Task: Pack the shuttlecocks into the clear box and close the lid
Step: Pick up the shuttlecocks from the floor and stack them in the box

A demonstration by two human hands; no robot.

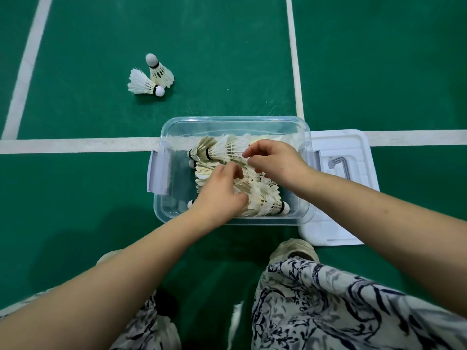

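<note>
Feathers crush easily, so grip those shuttlecocks (235, 178) by the cork end; they weigh nothing; both your left hand (221, 193) and right hand (273, 162) are pinching some inside the box (166, 127); two strays (151, 77) sit beyond it, lid (353, 145) beside it.

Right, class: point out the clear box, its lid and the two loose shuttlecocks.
clear box (233, 120), head view, far rim.
lid (336, 140), head view, bare far edge.
loose shuttlecocks (141, 83), head view, feathers of the nearer one.
</note>
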